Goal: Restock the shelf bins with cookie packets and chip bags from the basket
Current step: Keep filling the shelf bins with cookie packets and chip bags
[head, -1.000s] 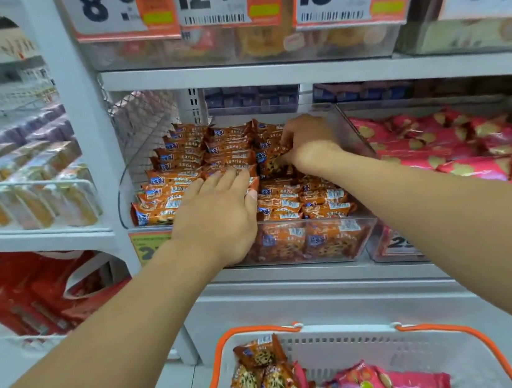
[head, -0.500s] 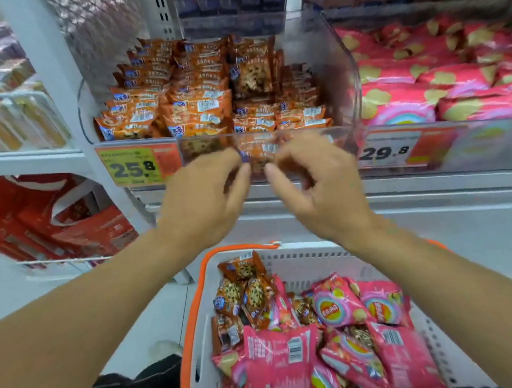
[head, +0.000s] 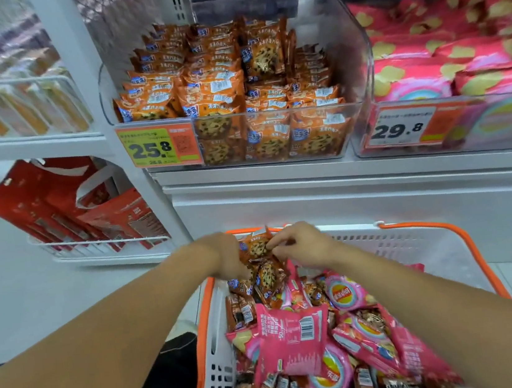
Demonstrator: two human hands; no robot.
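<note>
Fingers (head: pixel 276 246) of our right hand (head: pixel 304 247) pinch a cookie packet (head: pixel 257 247) at centre frame above the orange-rimmed basket (head: pixel 209 346), our left hand (head: pixel 224 256) gripping its other edge, chip bags (head: pixel 291 339) heaped below, cookie bin (head: pixel 273 139) upper centre.

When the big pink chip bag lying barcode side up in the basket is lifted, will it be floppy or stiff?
The pink chip bag looks puffed and creased, so it is probably light and semi-stiff, though it may crumple under a tight grip. Its film looks glossy, so it could slip. It lies loosely on other packets in the basket, so neighbours may shift.
</note>
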